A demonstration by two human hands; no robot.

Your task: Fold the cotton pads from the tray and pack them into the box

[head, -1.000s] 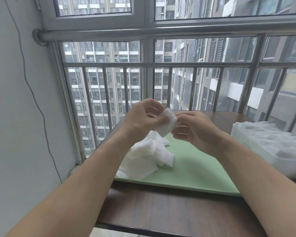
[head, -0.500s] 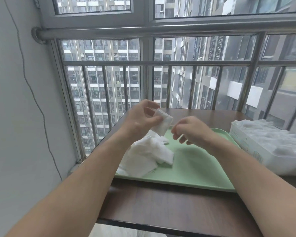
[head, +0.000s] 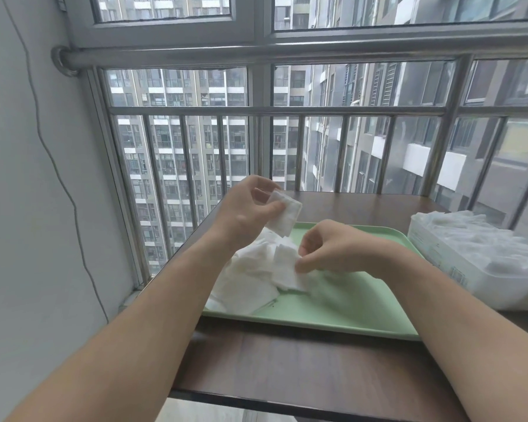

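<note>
A barred window railing (head: 275,111) is seen behind a dark brown wooden table (head: 287,363). On the table a pale green tray (head: 342,312) with a low raised rim is set, its near edge well back from the table's near edge. Just beside the tray, to the right, a white box (head: 442,263) is placed. Its open top is filled with crumpled white material, and faint print is seen on its side wall.

On the left part of the tray a pile of cotton pads (head: 247,284) is heaped. The pads are white, thin, soft and roughly square, and they are laid unevenly over one another with corners sticking out.

The left hand (head: 244,211) is raised above the far left of the tray. A folded pad (head: 285,216) is pinched at its top edge between the thumb and curled fingers. It hangs as a small, thick white rectangle, clear of the pile.

The right hand (head: 336,248) is lowered onto the pile's right side with its fingers curled. A loose pad (head: 284,254) on top of the pile is nipped at its edge between thumb and fingertips.
</note>
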